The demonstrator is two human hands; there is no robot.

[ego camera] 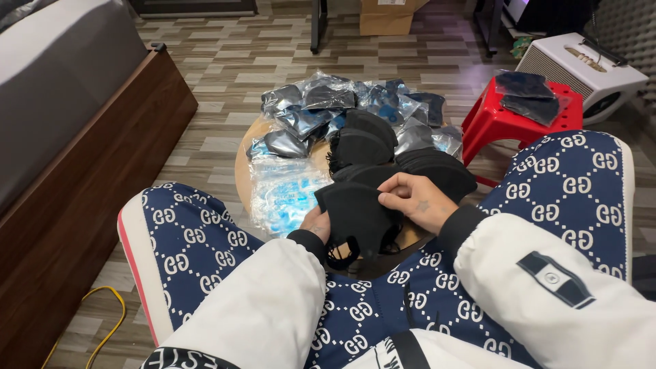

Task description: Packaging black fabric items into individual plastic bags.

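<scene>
Black fabric face mask (pixel 355 213) pinched by right hand (pixel 418 199), left hand (pixel 317 224) clamped beneath; loose black masks (pixel 383 154) stacked unbagged, sealed clear packets (pixel 307 113) piled on round wooden tabletop (pixel 242 171).

The left hand (pixel 316 223) lies largely behind the black fabric face mask (pixel 355 215), so only its knuckles and wrist show and its grip cannot be judged. The round wooden tabletop (pixel 241 171) is almost wholly covered by clear plastic packets (pixel 283 195) and stacked black masks (pixel 365 147), leaving only a strip of rim visible. The brown cardboard box (pixel 386 17) and the grey upholstered bed (pixel 48 75) are cut off by the picture's edges.
</scene>
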